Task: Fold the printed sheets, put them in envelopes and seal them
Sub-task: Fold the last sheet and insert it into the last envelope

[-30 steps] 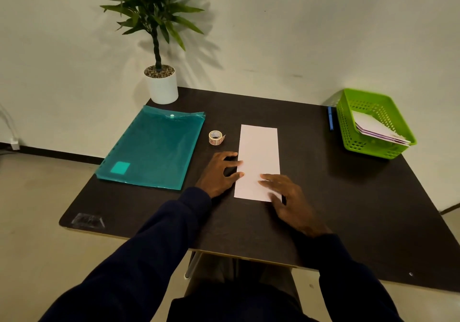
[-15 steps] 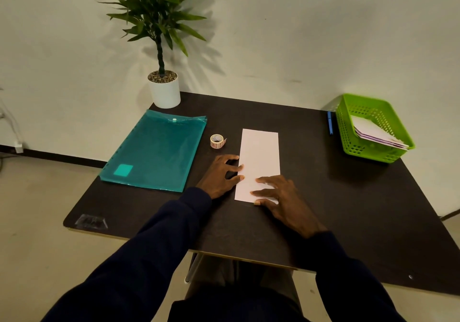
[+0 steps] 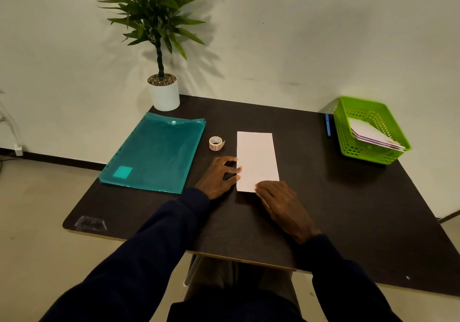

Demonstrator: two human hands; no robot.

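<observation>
A white sheet, folded to a long narrow strip, lies flat in the middle of the dark table. My left hand rests beside its left edge, fingertips touching the paper. My right hand lies at the sheet's near right corner, fingers bent over the near edge. A small roll of stickers stands just left of the sheet's far end. A green basket at the far right holds several envelopes.
A teal plastic document folder lies on the table's left half. A potted plant stands at the far left corner against the wall. A blue pen lies left of the basket. A clear tag sits at the near left corner.
My right hand has slid back along the sheet to its near right corner. My left hand has stayed at the left edge. The sheet has not moved.
</observation>
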